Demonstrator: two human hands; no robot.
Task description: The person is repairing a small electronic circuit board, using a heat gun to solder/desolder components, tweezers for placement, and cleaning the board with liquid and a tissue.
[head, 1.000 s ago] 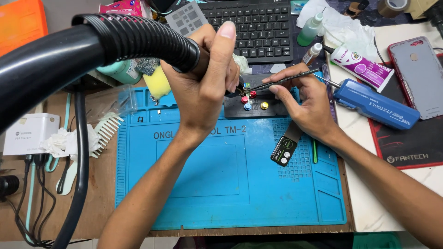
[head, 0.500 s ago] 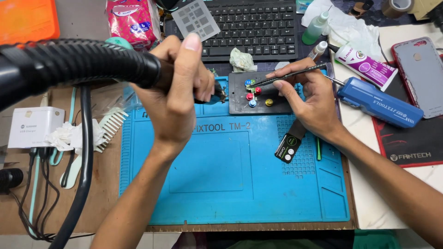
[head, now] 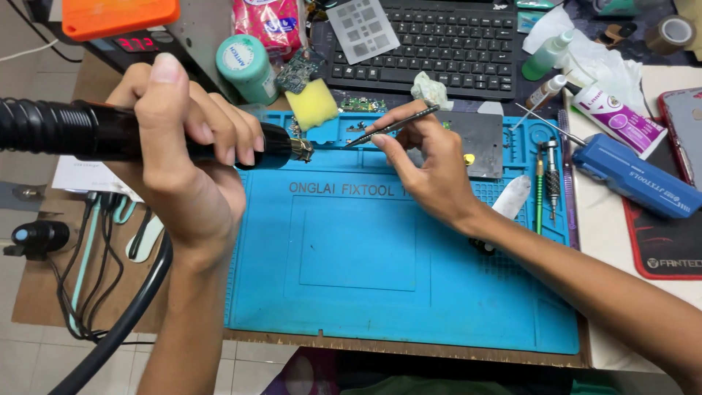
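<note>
My left hand (head: 186,146) grips a black hot-air tool (head: 88,132) with a ribbed hose, held level, its metal nozzle (head: 301,150) pointing right over the top edge of the blue work mat (head: 351,292). My right hand (head: 428,164) holds thin tweezers (head: 391,126), tip aimed left toward the nozzle and small parts at the mat's upper compartments. A dark grey plate (head: 482,139) lies partly under my right hand.
A black keyboard (head: 431,36), a yellow sponge (head: 312,108), a teal jar (head: 245,66) and a small circuit board (head: 296,72) sit behind the mat. On the right lie a blue tool (head: 632,175), screwdrivers (head: 547,183), a white tube (head: 610,117) and a phone (head: 684,128). Cables hang at left.
My left hand has swung the hot-air tool down and left, now level. My right hand with the tweezers moved left, off the coloured knobs. The view shifted right.
</note>
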